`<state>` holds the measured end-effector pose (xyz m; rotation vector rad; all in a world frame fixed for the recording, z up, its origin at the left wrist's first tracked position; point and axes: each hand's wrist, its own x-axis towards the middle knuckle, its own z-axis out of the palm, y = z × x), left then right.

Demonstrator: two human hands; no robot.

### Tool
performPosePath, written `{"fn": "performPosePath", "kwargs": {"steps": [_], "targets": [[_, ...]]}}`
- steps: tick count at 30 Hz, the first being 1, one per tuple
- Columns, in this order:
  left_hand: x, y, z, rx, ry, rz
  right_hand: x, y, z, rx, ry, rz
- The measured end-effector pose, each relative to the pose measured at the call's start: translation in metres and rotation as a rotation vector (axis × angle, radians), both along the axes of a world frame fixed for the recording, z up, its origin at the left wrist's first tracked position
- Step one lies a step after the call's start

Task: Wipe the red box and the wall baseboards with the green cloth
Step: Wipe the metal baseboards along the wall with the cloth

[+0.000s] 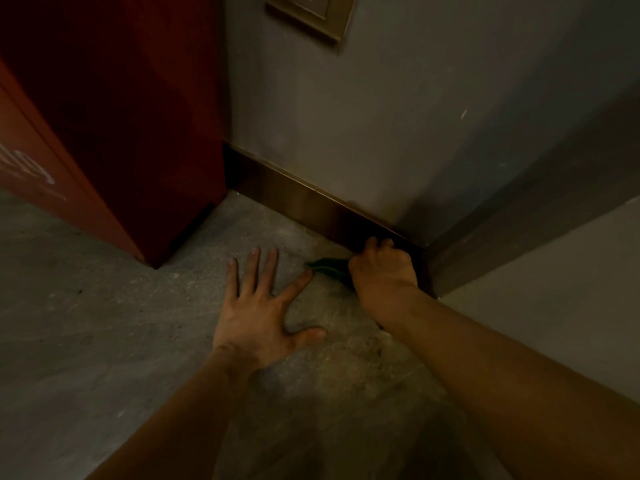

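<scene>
A tall red box (131,126) stands on the floor at the left, against the wall. A dark metallic baseboard (298,199) runs from the box down to the wall's outer corner. My right hand (382,268) is closed on the green cloth (327,266) and presses it against the baseboard close to that corner; only a dark green tip of the cloth shows at the left of the hand. Flat on the floor, my left hand (263,317) rests with its fingers spread, just left of the cloth.
The grey wall (381,116) carries a gold-framed panel (311,15) near the top. A second baseboard strip (519,220) continues round the corner to the right. The speckled grey floor (86,323) extends left and toward me.
</scene>
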<state>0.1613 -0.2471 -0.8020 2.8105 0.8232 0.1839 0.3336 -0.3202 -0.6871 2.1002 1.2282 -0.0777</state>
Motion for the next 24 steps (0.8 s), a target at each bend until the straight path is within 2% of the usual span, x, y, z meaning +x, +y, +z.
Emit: {"fn": "performPosePath", "kwargs": {"steps": [12, 17, 20, 24], "targets": [[0.002, -0.002, 0.011, -0.075, 0.091, 0.009, -0.039, -0.026, 0.008, 0.432, 0.423, -0.191], [-0.008, -0.005, 0.027, -0.215, -0.044, 0.059, -0.051, -0.029, 0.006, 0.576, 0.538, -0.309], [-0.014, -0.008, 0.039, -0.298, -0.172, 0.005, -0.055, -0.031, 0.008, 0.635, 0.650, -0.391], [-0.018, -0.009, 0.055, -0.393, -0.227, -0.062, -0.058, -0.034, 0.012, 0.689, 0.816, -0.475]]}}
